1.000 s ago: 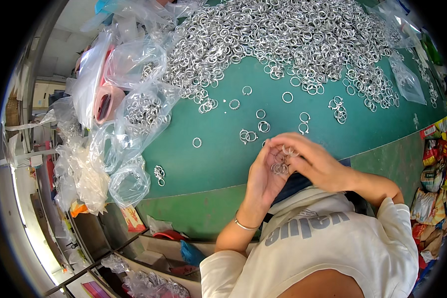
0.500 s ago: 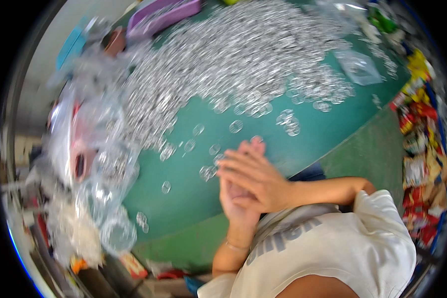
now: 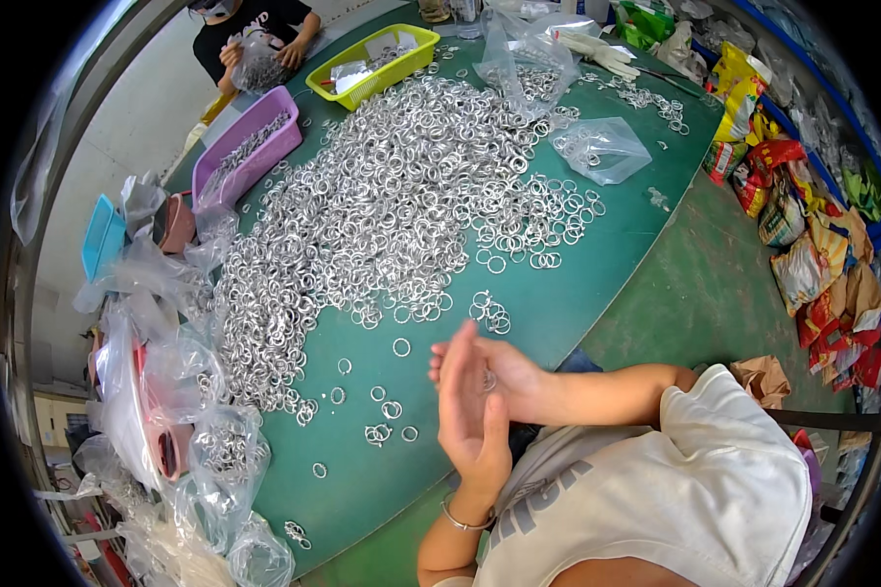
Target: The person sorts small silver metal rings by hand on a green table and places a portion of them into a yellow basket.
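Note:
My left hand [image 3: 473, 411], with a bangle [image 3: 466, 521] at its wrist, is raised over the near part of the green table. Its fingers are stretched out and its thumb stands apart. Against it, my right hand [image 3: 519, 377] is cupped, its fingers mostly hidden behind the left; a few fingertips show past the far side. A silver ring [image 3: 489, 380] shows at the right palm, between the hands; whether more lie there is hidden. Several loose silver rings [image 3: 392, 409] lie on the table to the left of my hands. Beyond spreads a big heap of silver rings [image 3: 382, 196].
Along the far side stand a purple basket [image 3: 282, 147] and a yellow-green basket [image 3: 426, 47]. A co-worker [image 3: 255, 34] there holds a clear bag. Plastic bags [image 3: 230, 460] crowd the left edge; another clear bag [image 3: 622, 147] lies far right. Coloured packages [image 3: 812, 259] line the right side.
My hands have parted from being pressed together, right over left, to a looser cup with the left palm turned sideways. The view has shifted, showing the far baskets and the co-worker.

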The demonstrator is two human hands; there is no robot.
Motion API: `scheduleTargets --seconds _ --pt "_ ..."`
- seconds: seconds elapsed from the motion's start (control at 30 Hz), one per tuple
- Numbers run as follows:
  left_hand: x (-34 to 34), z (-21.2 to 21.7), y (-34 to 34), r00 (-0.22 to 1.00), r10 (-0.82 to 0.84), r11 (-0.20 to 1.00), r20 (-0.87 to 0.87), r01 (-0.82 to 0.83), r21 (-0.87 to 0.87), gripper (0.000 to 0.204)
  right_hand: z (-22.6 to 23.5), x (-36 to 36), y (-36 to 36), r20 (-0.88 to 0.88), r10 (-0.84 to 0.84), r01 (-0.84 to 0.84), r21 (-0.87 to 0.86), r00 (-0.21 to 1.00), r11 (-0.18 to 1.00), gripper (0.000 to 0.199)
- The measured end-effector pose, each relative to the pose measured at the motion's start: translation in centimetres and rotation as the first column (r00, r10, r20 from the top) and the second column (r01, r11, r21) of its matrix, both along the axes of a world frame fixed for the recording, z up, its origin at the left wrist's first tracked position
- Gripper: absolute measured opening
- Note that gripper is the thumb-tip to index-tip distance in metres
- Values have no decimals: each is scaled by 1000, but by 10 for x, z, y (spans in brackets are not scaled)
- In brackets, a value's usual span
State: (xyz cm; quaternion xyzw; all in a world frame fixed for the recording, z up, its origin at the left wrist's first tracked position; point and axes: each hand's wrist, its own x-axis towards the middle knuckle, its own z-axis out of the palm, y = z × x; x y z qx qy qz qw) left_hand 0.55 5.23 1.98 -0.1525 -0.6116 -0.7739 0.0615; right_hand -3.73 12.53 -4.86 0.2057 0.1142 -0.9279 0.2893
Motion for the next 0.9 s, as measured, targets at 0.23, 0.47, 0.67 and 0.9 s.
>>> scheduleTargets --seconds 0.23,0.47,0.67,0.9 --pt "3 -9 -26 977 198 978 80 -192 -83 27 50 -22 99 129 -221 221 10 967 975 23" --pt "13 -20 -40 919 251 966 304 -220 -133 25 51 -38 188 174 -450 459 -12 876 888 24" --pt "14 -7 -35 928 117 993 353 -113 -31 24 54 -102 232 35 -737 728 136 675 672 38" --pt "17 -6 -32 927 104 994 360 -90 -55 23 55 -124 254 -269 -654 685 33 707 728 68"
